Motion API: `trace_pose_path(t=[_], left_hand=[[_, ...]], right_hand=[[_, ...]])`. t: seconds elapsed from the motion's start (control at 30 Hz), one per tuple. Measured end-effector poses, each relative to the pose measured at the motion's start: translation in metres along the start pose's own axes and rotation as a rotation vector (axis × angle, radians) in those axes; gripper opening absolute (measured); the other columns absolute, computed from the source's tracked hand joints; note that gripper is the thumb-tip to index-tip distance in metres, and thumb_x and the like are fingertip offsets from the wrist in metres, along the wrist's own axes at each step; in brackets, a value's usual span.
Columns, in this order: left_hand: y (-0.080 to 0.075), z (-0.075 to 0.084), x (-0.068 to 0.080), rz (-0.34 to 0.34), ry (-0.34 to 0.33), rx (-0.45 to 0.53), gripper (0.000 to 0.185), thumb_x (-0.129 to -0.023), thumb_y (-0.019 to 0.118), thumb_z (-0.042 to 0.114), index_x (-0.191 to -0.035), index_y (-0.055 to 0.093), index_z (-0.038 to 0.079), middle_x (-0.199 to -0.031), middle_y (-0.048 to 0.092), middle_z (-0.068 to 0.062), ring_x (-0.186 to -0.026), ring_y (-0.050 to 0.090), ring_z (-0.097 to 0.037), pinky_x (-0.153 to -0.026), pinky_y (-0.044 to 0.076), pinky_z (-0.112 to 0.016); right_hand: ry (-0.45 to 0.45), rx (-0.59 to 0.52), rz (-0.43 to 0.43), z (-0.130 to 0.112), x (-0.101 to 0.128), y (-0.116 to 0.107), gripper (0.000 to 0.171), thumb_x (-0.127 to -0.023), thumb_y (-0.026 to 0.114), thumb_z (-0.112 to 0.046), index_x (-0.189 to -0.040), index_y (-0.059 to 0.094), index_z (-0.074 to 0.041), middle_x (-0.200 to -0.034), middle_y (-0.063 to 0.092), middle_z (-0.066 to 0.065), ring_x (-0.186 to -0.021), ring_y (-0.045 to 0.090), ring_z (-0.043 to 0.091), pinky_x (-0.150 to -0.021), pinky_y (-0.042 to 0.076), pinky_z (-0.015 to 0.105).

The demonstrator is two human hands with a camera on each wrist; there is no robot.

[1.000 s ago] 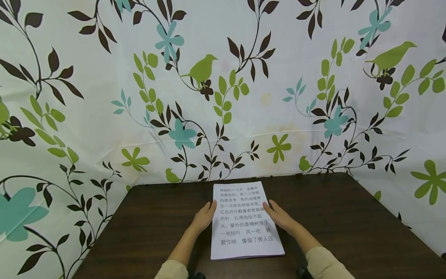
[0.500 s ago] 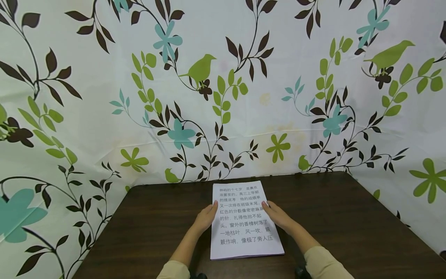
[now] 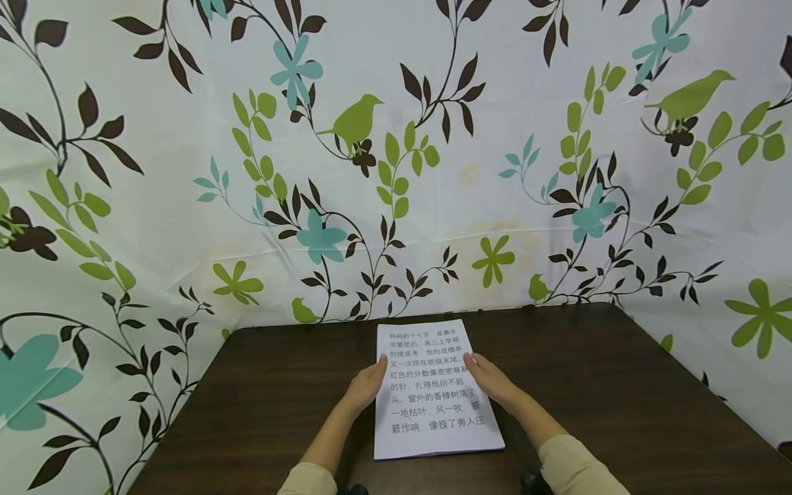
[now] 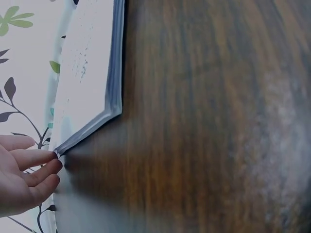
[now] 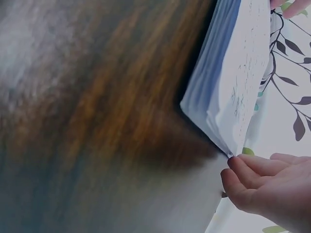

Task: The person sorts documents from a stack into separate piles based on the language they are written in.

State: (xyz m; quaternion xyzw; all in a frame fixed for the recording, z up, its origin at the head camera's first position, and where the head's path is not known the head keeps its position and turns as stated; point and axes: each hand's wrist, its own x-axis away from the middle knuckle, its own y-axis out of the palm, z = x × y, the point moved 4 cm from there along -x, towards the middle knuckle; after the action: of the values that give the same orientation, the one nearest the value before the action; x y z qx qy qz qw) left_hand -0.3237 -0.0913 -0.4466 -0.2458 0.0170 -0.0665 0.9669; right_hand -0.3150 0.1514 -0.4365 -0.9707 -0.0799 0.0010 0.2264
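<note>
My right hand [image 3: 491,380] covers the end of one printed line on the paper stack [image 3: 433,405]; in the wrist views its print blurs. The stack lies on the table [image 3: 278,385], patterned cloth [image 3: 464,206] behind it, long axis running away from me. My left hand [image 3: 365,386] and right touch its opposite sides, fingers loosely extended.

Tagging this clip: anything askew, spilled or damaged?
Nothing spilled in view. Slightly odd: the paper stack has uneven sheet edges in the right wrist view, not squared flush. The floral backdrop also has faint yellowish blotches, like stains.
</note>
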Motion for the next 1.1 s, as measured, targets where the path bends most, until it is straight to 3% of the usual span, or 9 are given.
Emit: trace_pose_path(t=[0.17, 0.43, 0.73, 0.83, 0.97, 1.1], left_hand=[[0.001, 0.000, 0.000, -0.007, -0.003, 0.017, 0.077, -0.085, 0.023, 0.058, -0.119, 0.046, -0.007, -0.099, 0.057, -0.016, -0.094, 0.051, -0.032, -0.086, 0.034, -0.049], [0.001, 0.003, 0.002, -0.023, -0.015, 0.034, 0.078, -0.085, 0.022, 0.059, -0.119, 0.045, -0.007, -0.092, 0.058, -0.014, -0.089, 0.052, -0.031, -0.084, 0.035, -0.048], [0.002, 0.013, 0.000, -0.044, -0.022, 0.075, 0.079, -0.084, 0.021, 0.060, -0.125, 0.039, -0.006, -0.090, 0.057, -0.013, -0.082, 0.053, -0.027, -0.081, 0.038, -0.044], [0.004, 0.015, 0.000, -0.045, -0.010, 0.086, 0.082, -0.083, 0.021, 0.061, -0.127, 0.034, -0.007, -0.100, 0.054, -0.017, -0.091, 0.050, -0.031, -0.086, 0.035, -0.046], [0.006, 0.015, 0.000, -0.010, -0.010, 0.088, 0.082, -0.084, 0.025, 0.059, -0.127, 0.032, -0.010, -0.116, 0.045, -0.024, -0.109, 0.039, -0.038, -0.092, 0.027, -0.049], [0.004, 0.015, 0.001, 0.091, -0.026, 0.100, 0.068, -0.088, 0.040, 0.044, -0.126, 0.031, -0.012, -0.116, 0.044, -0.029, -0.106, 0.042, -0.040, -0.086, 0.035, -0.049]], right_hand=[[0.029, 0.006, 0.033, 0.002, 0.000, -0.001, 0.069, -0.089, 0.030, -0.049, -0.124, 0.033, 0.011, -0.108, 0.049, 0.020, -0.099, 0.045, 0.032, -0.090, 0.030, 0.047], [0.022, 0.055, 0.033, 0.001, 0.003, -0.003, 0.076, -0.087, 0.027, -0.053, -0.122, 0.035, 0.014, -0.118, 0.042, 0.025, -0.110, 0.036, 0.038, -0.093, 0.025, 0.050], [0.012, 0.017, 0.036, -0.010, 0.002, -0.003, 0.063, -0.091, 0.029, -0.044, -0.120, 0.039, 0.012, -0.105, 0.050, 0.020, -0.094, 0.048, 0.031, -0.089, 0.031, 0.048], [0.006, 0.049, 0.078, -0.011, 0.000, -0.003, 0.062, -0.091, 0.031, -0.044, -0.119, 0.042, 0.011, -0.104, 0.052, 0.019, -0.092, 0.049, 0.030, -0.086, 0.034, 0.046], [-0.008, 0.078, 0.174, -0.011, 0.000, -0.006, 0.052, -0.090, 0.042, -0.033, -0.116, 0.044, 0.012, -0.102, 0.054, 0.021, -0.091, 0.052, 0.031, -0.081, 0.040, 0.044], [-0.007, -0.029, 0.235, -0.012, 0.001, -0.011, 0.042, -0.086, 0.049, -0.010, -0.116, 0.039, 0.017, -0.099, 0.054, 0.028, -0.086, 0.055, 0.033, -0.074, 0.045, 0.042]])
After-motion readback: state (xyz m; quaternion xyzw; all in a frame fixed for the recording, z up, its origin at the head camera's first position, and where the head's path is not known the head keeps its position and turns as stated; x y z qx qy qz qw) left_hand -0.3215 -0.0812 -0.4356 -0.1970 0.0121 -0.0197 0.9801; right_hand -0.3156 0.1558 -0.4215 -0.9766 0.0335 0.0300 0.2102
